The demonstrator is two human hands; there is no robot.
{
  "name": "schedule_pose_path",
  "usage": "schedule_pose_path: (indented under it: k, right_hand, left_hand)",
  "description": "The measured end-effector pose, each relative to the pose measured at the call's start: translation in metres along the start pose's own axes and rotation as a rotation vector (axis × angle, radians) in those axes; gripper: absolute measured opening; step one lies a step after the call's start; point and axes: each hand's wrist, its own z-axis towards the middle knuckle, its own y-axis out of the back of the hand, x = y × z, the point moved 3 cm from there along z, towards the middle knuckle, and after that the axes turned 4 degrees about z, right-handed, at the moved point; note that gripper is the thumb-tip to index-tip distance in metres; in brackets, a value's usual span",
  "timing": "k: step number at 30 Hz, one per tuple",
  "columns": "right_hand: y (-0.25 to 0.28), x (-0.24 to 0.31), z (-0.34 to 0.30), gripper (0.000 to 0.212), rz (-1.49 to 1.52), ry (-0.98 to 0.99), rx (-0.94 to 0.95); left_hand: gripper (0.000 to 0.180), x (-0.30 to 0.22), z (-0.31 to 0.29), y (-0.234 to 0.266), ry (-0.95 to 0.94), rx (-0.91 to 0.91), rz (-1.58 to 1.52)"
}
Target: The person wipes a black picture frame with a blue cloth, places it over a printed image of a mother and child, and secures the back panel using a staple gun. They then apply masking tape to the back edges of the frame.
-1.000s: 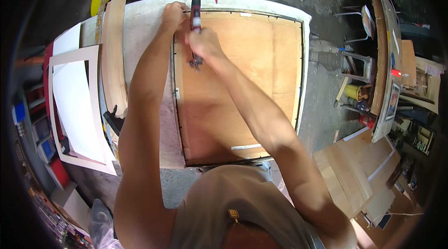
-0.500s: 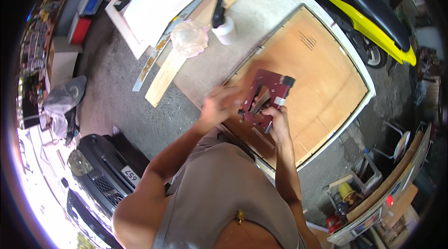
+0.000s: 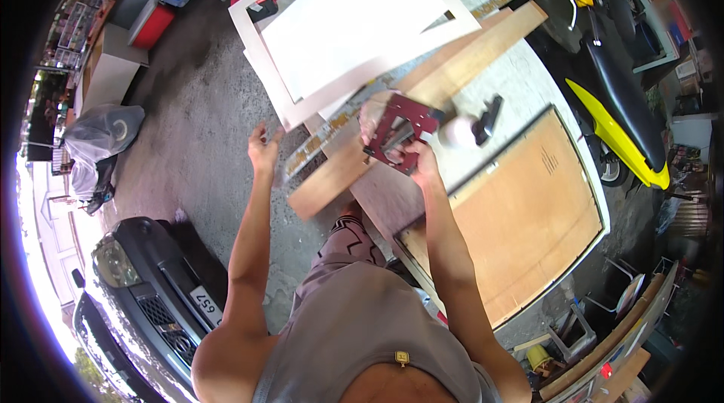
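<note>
My right hand (image 3: 422, 161) is closed round the handle of a dark red staple gun (image 3: 409, 112), held above the table's near left part. Behind it a pale crumpled cloth (image 3: 375, 110) is partly hidden. To the left, my left hand (image 3: 263, 149) hangs in the air beyond the planks' ends, its fingers apart and nothing in it. A blurred white bottle with a black spray head (image 3: 489, 121) sits right of the staple gun. The brown backing board of a frame (image 3: 528, 207) lies face up on the table, nearer my right forearm.
A wooden plank (image 3: 324, 186) and a paint-worn strip (image 3: 309, 148) jut past the table's left side. White mat frames and sheets (image 3: 339, 33) lie at the far side. A yellow and black motorcycle (image 3: 618, 101) stands to the right, a dark car (image 3: 162, 290) at the lower left.
My view has swung, showing more of the table's far side. My right hand has carried the staple gun away from the backing board toward the cloth. My left hand has moved off leftward, away from it.
</note>
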Motion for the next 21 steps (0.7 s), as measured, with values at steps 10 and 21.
schedule_pose_path:
  k: [10,21]
  right_hand:
    - [-0.079,0.008,-0.046,0.052,-1.611,0.300,-0.839]
    - [-0.111,0.055,0.112,0.022,-0.481,0.492,-0.628]
  left_hand:
    - [0.072,-0.003,0.172,-0.044,0.511,0.401,-0.292]
    - [0.042,-0.027,0.095,-0.072,0.601,0.743,-0.815]
